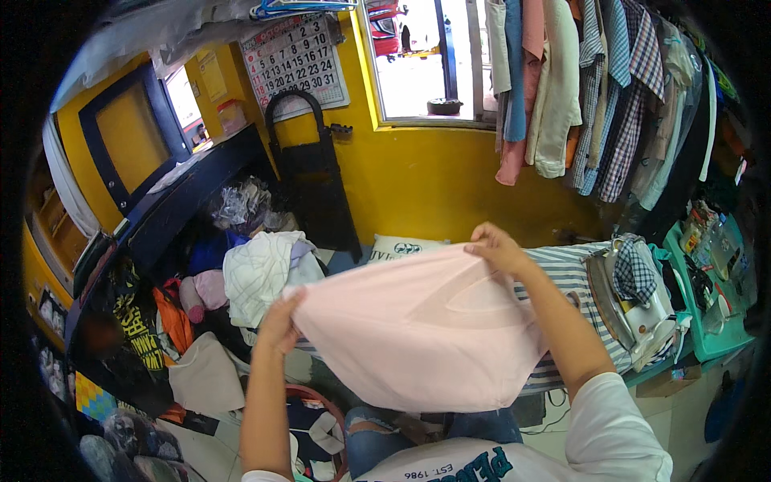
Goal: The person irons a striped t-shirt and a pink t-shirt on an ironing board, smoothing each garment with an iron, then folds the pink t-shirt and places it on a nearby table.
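A pale pink cloth garment (373, 337) hangs stretched between my two hands, above my lap and the near edge of a striped padded ironing surface (557, 265). My left hand (282, 322) pinches its left corner. At the far right edge, my right hand (497, 248) grips the fabric between thumb and fingers. A lighter panel or neckline shows through the cloth near the right hand. On the right end of the striped surface, an iron (611, 301) rests tipped up beside a checked cloth (633, 271). The garment hides the middle of the striped surface.
Shirts (602, 96) hang on a rail at upper right. A white heap of laundry (265, 274) lies left of the garment, and a basket of clothes (340, 416) stands on the floor. A green tray (723, 301) sits at right; a folded hand truck (313, 181) leans against the wall.
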The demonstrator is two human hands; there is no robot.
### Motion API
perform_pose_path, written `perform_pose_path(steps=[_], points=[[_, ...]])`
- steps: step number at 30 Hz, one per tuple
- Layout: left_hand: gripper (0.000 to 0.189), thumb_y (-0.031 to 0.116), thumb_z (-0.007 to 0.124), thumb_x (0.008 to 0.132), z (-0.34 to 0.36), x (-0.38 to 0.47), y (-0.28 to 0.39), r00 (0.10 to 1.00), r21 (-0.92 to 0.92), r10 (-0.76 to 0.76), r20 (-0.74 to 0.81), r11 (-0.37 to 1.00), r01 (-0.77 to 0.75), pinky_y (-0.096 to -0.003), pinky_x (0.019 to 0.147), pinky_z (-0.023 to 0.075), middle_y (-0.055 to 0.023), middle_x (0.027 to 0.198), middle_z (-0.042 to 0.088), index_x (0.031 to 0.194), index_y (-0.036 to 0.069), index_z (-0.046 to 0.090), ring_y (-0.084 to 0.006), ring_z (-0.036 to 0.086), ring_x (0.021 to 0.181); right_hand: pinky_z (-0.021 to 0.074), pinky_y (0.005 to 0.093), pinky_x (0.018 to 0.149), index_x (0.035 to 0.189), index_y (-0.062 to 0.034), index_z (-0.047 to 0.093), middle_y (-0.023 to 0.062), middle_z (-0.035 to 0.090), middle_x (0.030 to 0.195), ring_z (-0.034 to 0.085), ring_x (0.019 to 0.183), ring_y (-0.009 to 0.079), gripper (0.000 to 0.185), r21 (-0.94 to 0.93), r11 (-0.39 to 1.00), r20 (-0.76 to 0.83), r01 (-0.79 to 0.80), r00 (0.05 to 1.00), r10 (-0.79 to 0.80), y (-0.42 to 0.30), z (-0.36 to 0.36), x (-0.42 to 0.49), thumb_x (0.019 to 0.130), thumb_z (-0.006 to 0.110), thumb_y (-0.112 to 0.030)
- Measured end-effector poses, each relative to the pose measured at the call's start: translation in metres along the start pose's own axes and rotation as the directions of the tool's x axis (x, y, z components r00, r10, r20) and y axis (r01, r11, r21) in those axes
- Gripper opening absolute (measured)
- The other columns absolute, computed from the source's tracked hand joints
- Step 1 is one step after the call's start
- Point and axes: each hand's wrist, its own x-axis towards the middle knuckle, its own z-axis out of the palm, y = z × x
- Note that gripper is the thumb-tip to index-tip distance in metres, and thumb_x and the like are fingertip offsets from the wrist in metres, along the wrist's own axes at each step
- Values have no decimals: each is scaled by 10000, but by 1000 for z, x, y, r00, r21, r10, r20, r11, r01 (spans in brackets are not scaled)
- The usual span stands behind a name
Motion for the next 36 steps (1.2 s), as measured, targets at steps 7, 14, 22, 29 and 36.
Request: perform_pose_path(steps=[7, 14, 22, 29, 36], points=[[388, 249, 556, 914, 26, -28, 54, 951, -104, 246, 187, 968, -230, -348, 876, 496, -127, 1137, 601, 1193, -15, 502, -205, 606, 1012, 471, 211, 648, 918, -103, 533, -3, 614, 781, 582, 716, 75, 168, 181, 977, -60, 110, 993, -101, -150, -36, -42, 827, 674, -105], [515, 231, 616, 860, 65, -28, 32, 869, -458, 243, 431, 889, -21, -463, 1073, 300, -134, 1317, 487, 1280, -12, 442, -292, 442, 1233, 464, 208, 723, 917, -81, 563, 1, 584, 877, 566, 794, 74, 226, -359, 764, 48, 536, 828, -558, -287, -40, -39, 818, 701, -230], [542, 174, 638, 823, 92, -13, 30, 875, -433, 297, 383, 894, -114, -467, 1075, 299, -166, 1308, 481, 1286, -10, 424, -304, 421, 1250, 494, 256, 739, 894, -40, 568, 37, 629, 831, 601, 777, 118, 92, -321, 834, 124, 448, 893, -432, -368, -50, -72, 848, 642, -70], [682, 88, 685, 780, 120, -23, 20, 867, -353, 302, 395, 922, -160, -514, 1066, 294, -125, 1364, 415, 1366, 86, 338, -301, 381, 1271, 460, 189, 740, 881, -46, 567, -9, 601, 826, 561, 791, 64, 127, -539, 726, 107, 426, 890, -443, -410, -55, -96, 852, 662, -124], [446, 350, 494, 937, 99, -34, 89, 823, -484, 384, 417, 861, -157, -425, 933, 468, -158, 1173, 586, 1228, 11, 505, -277, 589, 1049, 497, 185, 664, 936, -88, 587, -25, 592, 792, 567, 691, 33, 222, -655, 677, -4, 335, 895, -446, -407, -66, -107, 850, 669, -275]])
